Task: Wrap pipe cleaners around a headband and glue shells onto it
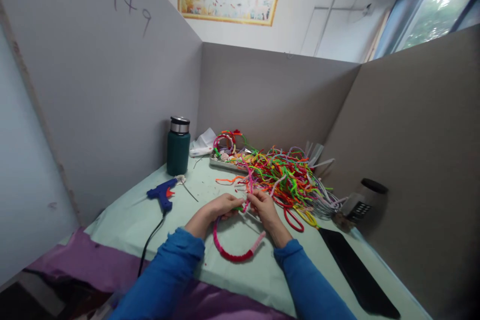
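A C-shaped headband [234, 258] wrapped in fuzzy pipe cleaner curves below my hands, dark red along the bottom with a pale pink tip. My left hand [222, 206] is closed around its other end, where a bit of green shows. With thumb and fingers, my right hand [264, 207] pinches a bright pink pipe cleaner [250, 180] beside that end. The pink strand rises above the fingers and also runs down between both hands. Exactly how it meets the headband is hidden by the fingers.
A pile of colourful pipe cleaners [285, 175] lies beyond my right hand, beside a metal tray [225, 164]. Red-handled scissors [294, 221] and a black flat object [356, 270] lie right. A blue glue gun [163, 193] with cord and a green bottle [178, 150] stand left. Partitions enclose the table.
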Available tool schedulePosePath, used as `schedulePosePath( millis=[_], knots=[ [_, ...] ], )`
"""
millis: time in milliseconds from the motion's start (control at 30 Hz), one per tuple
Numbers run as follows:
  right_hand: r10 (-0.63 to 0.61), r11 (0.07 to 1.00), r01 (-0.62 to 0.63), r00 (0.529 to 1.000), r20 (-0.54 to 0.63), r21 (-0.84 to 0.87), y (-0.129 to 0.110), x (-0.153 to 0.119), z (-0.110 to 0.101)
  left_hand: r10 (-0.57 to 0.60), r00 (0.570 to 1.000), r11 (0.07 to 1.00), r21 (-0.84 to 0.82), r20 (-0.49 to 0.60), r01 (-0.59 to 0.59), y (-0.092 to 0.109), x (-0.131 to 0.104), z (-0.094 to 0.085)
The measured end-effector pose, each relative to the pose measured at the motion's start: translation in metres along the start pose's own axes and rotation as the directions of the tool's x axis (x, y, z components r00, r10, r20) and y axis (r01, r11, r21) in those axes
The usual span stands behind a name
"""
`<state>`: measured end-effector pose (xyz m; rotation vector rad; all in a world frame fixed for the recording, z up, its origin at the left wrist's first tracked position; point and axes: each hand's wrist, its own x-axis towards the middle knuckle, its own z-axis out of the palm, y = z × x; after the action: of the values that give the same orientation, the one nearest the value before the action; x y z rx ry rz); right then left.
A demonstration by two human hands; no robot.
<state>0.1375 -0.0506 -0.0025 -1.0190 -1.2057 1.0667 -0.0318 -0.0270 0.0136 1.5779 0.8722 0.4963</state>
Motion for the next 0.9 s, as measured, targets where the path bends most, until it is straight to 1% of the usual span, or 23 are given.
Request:
schedulePosePath(
  millis=[100, 167, 267, 400, 600, 700, 800, 900],
  knots=[
    [-0.011, 1.000, 0.011, 1.000, -0.018, 0.000, -0.0003, 0.0006, 0.0056, 0.040, 0.999, 0.993, 0.115, 0.005, -0.040, -0.0008, 0.0018, 0.0007],
    [-0.018, 1.000, 0.018, 0.999, -0.035, 0.006, -0.0001, 0.0014, 0.0086, 0.047, 0.999, 0.988, 0.149, 0.003, -0.047, -0.0018, 0.0037, 0.0009],
    [-0.038, 0.999, 0.038, 0.998, -0.054, -0.002, 0.0016, 0.0030, 0.0096, 0.049, 0.999, 0.989, 0.139, 0.006, -0.049, -0.0016, 0.0045, 0.0014],
    [-0.066, 0.998, 0.066, 0.997, -0.050, -0.013, 0.0037, 0.0034, 0.0066, 0.040, 0.999, 0.991, 0.129, 0.022, -0.042, 0.0014, 0.0018, 0.0028],
    [-0.082, 0.996, 0.084, 0.993, -0.085, 0.018, 0.0021, 0.0011, 0.0051, 0.023, 1.000, 0.995, 0.099, 0.013, -0.024, 0.0019, 0.0011, 0.0033],
    [-0.095, 0.995, 0.097, 0.990, -0.104, 0.009, 0.0008, 0.0012, 0.0055, 0.022, 1.000, 0.990, 0.143, -0.020, -0.019, 0.0014, 0.0014, 0.0027],
    [-0.113, 0.993, 0.114, 0.988, -0.109, 0.001, -0.0001, 0.0006, 0.0062, 0.042, 0.999, 0.980, 0.193, -0.009, -0.039, 0.0028, 0.0003, 0.0026],
    [-0.110, 0.994, 0.109, 0.989, -0.099, -0.009, 0.0008, -0.0013, 0.0066, 0.050, 0.999, 0.979, 0.199, -0.019, -0.045, 0.0051, -0.0015, 0.0037]
  ],
)
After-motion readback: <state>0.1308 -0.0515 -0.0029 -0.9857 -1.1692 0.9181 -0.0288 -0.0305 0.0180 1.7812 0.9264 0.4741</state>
